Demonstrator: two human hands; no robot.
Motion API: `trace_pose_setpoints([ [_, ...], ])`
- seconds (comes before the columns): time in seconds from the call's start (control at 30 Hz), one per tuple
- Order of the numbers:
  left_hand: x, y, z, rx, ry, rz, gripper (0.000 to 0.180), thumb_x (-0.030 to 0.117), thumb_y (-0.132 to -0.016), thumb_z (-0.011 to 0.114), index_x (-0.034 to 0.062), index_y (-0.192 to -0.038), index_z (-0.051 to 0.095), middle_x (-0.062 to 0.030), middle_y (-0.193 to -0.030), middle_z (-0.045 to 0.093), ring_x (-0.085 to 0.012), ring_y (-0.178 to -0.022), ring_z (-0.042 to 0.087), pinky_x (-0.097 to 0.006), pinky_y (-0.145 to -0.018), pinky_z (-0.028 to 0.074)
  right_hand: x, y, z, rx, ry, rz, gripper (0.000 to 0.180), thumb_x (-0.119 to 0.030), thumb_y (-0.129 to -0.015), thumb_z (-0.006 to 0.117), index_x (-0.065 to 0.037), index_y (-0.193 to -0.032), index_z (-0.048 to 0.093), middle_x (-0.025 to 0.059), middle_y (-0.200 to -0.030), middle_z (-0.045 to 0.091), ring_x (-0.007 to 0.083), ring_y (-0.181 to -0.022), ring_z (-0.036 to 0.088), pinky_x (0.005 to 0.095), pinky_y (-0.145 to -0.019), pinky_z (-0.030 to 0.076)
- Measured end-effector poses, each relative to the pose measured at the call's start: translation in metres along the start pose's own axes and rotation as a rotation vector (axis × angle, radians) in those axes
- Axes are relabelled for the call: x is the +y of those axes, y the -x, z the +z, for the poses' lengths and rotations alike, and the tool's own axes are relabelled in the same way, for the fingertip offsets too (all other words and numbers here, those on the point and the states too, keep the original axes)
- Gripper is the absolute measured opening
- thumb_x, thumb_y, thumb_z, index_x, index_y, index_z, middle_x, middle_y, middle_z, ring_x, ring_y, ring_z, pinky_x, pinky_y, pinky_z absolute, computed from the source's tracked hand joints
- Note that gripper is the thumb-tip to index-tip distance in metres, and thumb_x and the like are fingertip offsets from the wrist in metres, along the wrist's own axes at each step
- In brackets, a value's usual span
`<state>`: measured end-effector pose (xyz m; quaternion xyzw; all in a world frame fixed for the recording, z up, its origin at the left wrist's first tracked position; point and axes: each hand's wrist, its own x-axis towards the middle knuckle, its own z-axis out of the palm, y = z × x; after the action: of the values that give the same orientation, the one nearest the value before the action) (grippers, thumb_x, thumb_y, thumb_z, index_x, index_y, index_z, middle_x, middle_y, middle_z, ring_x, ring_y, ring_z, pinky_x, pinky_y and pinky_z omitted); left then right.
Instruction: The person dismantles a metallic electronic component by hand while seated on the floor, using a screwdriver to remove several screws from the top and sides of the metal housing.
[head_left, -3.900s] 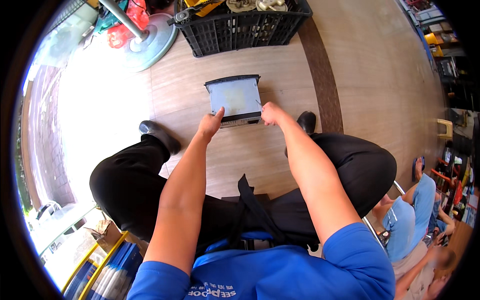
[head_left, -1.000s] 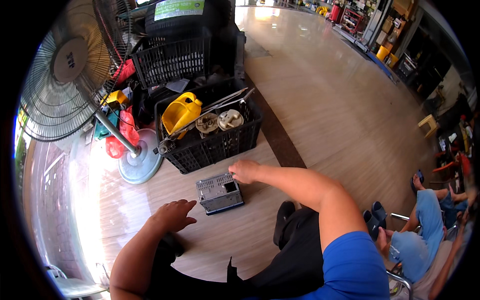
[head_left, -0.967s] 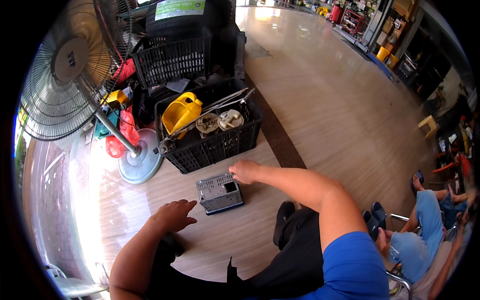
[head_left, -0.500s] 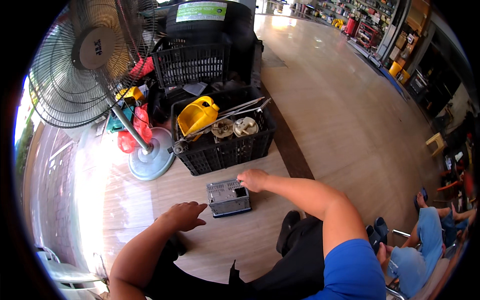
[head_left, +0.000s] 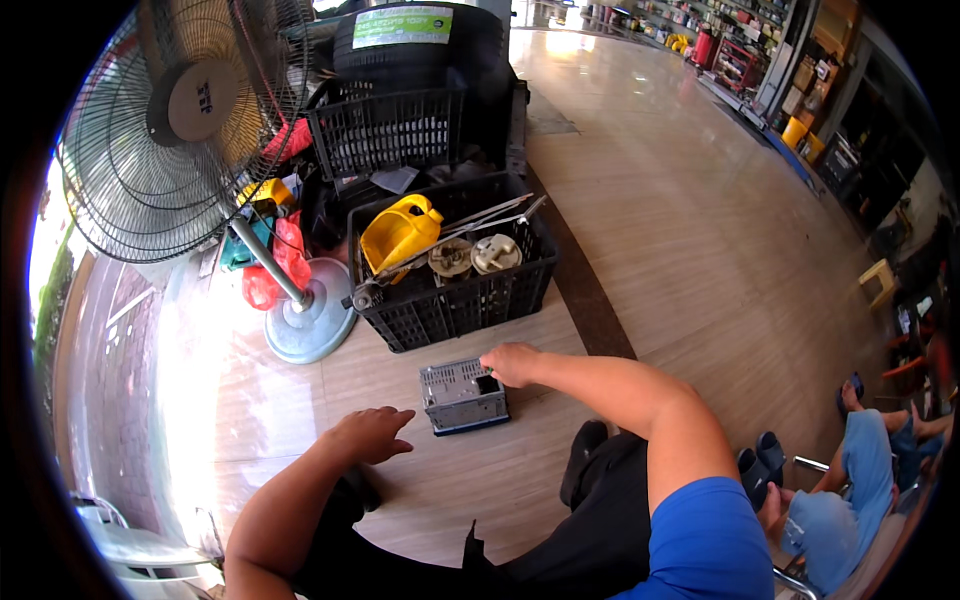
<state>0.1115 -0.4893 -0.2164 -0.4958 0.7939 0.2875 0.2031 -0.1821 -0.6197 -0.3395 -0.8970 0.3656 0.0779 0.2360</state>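
A grey metal box with a slotted casing, which looks like a car stereo unit [head_left: 462, 396], stands on the tiled floor in front of me. Its lower edge is dark, and a dark patch marks its far right top. My right hand [head_left: 510, 364] is at that far right corner, fingers bent together. Whatever they pinch, if anything, is too small to make out. To the near left of the unit, my left hand [head_left: 372, 434] hovers apart from it, fingers stretched out and holding nothing.
Beyond the unit stands a black plastic crate [head_left: 455, 312] with a cut yellow jug [head_left: 402, 235], round pale parts and metal rods. A pedestal fan [head_left: 308, 310] is at the left, a tyre [head_left: 470, 50] behind. At the right, another person's legs [head_left: 850, 500] show.
The whole view has shifted slightly, with the scene moving a little to the right. My right hand stays at the unit's corner and my left hand still hovers, outstretched.
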Motion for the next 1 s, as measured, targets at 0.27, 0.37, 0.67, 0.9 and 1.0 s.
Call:
trace_pose_setpoints([
  [0.27, 0.000, -0.002, 0.000, -0.031, -0.014, 0.016, 0.063, 0.039, -0.093, 0.061, 0.0098, -0.145, 0.040, -0.0172, -0.135, 0.054, -0.0357, -0.123, 0.052, -0.043, -0.102, 0.044, 0.002, -0.007, 0.005, 0.016, 0.020, -0.009, 0.023, -0.019, -0.089, 0.060, -0.008, -0.109, 0.064, 0.0174, -0.105, 0.068, 0.0361, -0.100, 0.064, 0.0472, -0.087, 0.050],
  [0.37, 0.000, -0.002, 0.001, -0.026, -0.011, 0.019, 0.063, 0.039, -0.093, 0.061, 0.0097, -0.144, 0.040, -0.0174, -0.135, 0.054, -0.0361, -0.123, 0.052, -0.044, -0.102, 0.044, 0.001, -0.006, 0.001, 0.004, 0.016, -0.004, 0.023, -0.019, -0.089, 0.060, -0.007, -0.108, 0.065, 0.0178, -0.104, 0.069, 0.0361, -0.100, 0.064, 0.0467, -0.087, 0.050],
  [0.67, 0.003, -0.005, 0.000, -0.028, -0.009, 0.012, 0.062, 0.039, -0.093, 0.061, 0.0096, -0.144, 0.040, -0.0174, -0.136, 0.053, -0.0365, -0.123, 0.052, -0.044, -0.102, 0.044, 0.000, -0.002, -0.003, 0.005, 0.015, -0.002, 0.024, -0.021, -0.090, 0.061, -0.007, -0.108, 0.065, 0.0183, -0.104, 0.069, 0.0361, -0.100, 0.064, 0.0468, -0.088, 0.050],
  [0.9, -0.001, -0.004, 0.006, 0.002, -0.004, 0.026, 0.059, 0.038, -0.093, 0.062, 0.0107, -0.141, 0.043, -0.0168, -0.132, 0.056, -0.0360, -0.122, 0.054, -0.045, -0.100, 0.045, -0.001, -0.001, 0.001, 0.071, -0.022, -0.014, 0.020, -0.014, -0.087, 0.055, -0.006, -0.100, 0.068, 0.0188, -0.100, 0.069, 0.0367, -0.096, 0.065, 0.0462, -0.085, 0.052],
  [1.0, 0.000, -0.003, 0.008, 0.034, -0.004, 0.040, 0.058, 0.038, -0.092, 0.063, 0.0115, -0.140, 0.045, -0.0170, -0.127, 0.059, -0.0359, -0.119, 0.056, -0.046, -0.098, 0.046, 0.000, -0.001, 0.003, 0.056, -0.014, -0.006, 0.020, -0.012, -0.087, 0.053, -0.006, -0.100, 0.068, 0.0187, -0.101, 0.069, 0.0367, -0.097, 0.065, 0.0462, -0.085, 0.051],
])
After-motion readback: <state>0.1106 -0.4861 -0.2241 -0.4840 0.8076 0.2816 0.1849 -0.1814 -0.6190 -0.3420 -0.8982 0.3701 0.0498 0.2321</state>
